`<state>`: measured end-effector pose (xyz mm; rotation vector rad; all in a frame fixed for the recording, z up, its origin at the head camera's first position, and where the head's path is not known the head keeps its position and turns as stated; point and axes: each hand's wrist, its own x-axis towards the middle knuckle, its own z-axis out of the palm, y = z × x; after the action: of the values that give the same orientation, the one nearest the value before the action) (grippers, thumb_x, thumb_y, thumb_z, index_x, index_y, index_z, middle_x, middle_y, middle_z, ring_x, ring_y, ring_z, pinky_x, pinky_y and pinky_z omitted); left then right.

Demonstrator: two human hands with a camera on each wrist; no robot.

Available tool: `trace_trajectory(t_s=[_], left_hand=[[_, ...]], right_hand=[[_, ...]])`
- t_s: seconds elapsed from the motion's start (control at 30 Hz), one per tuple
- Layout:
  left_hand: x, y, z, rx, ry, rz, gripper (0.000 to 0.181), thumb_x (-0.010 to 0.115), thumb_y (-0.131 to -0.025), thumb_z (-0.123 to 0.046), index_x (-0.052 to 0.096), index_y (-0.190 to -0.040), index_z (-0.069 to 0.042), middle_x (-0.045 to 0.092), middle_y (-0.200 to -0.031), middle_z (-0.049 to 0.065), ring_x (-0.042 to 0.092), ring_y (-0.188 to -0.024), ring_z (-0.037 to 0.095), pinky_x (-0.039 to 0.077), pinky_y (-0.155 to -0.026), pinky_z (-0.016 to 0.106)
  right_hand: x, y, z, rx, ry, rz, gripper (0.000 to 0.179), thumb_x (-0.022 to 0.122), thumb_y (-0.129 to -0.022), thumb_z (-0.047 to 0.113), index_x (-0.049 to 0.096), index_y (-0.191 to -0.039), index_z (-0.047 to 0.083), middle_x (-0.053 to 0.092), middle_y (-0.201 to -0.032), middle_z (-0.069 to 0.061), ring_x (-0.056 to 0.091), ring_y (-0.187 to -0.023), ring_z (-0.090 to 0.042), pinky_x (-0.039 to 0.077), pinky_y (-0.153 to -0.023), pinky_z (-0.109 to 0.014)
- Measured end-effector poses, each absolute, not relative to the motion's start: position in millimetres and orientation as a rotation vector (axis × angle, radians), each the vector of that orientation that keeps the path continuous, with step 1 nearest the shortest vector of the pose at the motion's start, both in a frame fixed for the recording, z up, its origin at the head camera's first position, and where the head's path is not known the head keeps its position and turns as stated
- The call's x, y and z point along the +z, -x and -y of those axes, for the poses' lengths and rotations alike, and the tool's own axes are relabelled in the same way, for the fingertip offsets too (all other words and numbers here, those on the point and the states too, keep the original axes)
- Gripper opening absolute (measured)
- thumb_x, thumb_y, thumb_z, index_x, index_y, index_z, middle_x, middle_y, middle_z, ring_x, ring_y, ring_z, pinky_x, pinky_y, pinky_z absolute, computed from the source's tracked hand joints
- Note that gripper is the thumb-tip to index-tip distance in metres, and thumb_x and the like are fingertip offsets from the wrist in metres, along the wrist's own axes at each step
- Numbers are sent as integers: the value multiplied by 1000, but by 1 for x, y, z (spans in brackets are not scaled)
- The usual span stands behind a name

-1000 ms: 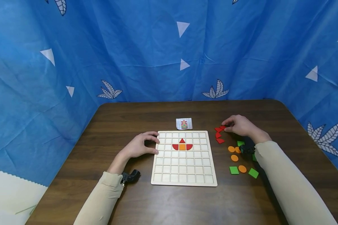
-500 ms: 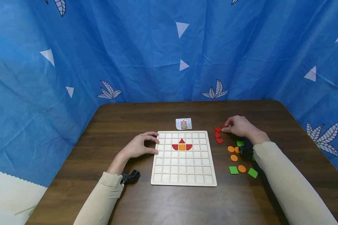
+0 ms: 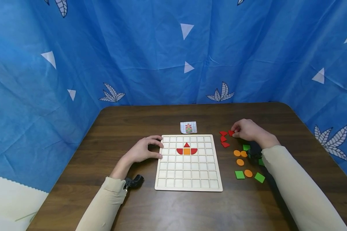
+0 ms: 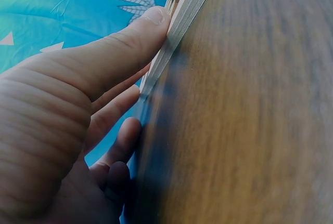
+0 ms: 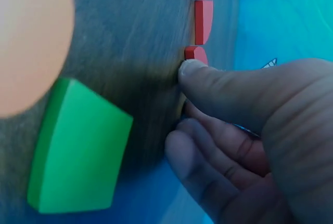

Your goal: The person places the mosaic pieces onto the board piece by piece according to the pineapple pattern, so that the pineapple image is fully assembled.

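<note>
A pale wooden grid board (image 3: 188, 187) lies in the middle of the table. In its upper cells are a red triangle (image 3: 186, 145), an orange square (image 3: 186, 151) and, on either side of the square, a red quarter-circle piece (image 3: 180, 151). My left hand (image 3: 141, 150) rests thumb and fingertips along the board's left edge, thumb spread from the fingers; in the left wrist view its thumb meets that edge. On the right, my right hand (image 3: 247, 129) pinches a red quarter-circle piece (image 3: 230, 132) between thumb and fingers, close over the table. Its index finger is mostly hidden in the right wrist view.
Several other red pieces (image 3: 223, 139) lie left of the right hand. Nearer are several orange discs (image 3: 240, 162) and green squares (image 3: 259, 177), some partly under the right wrist's camera. A small printed pattern card (image 3: 188, 127) lies behind the board. A blue curtain (image 3: 162, 48) borders the table (image 3: 133, 118).
My right hand's fingers shifted at the red piece, which has moved slightly right and toward me, apart from the neighbouring red ones. My left hand and the board stay in place.
</note>
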<state>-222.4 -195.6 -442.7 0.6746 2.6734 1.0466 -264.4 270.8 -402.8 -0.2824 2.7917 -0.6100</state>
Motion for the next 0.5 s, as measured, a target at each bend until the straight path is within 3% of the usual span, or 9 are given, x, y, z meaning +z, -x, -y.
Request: trace_trajectory(t_s=[0.3,0.5], left_hand=[[-443,223,195,1034,-686,-2686,34,92,-78,-30,76,-108,-24,57,-148,-2,48,-144,25,42,-116,47],[-444,223,195,1035,-690,-2684,34,91,-79,-31,76,-108,-25,57,-147,-1,48,-143,25,42,-116,47]], right_hand=[[-403,263,-265,-560,322,-2827,50,80,-92,25,63,-130,-2,66,-118,-24,59,-105,-37,51,-99,-57],[-404,264,-261,-558,341,-2820,46,78,-93,23,65,-130,-3,66,-117,-23,59,-103,-35,51,-99,-56]])
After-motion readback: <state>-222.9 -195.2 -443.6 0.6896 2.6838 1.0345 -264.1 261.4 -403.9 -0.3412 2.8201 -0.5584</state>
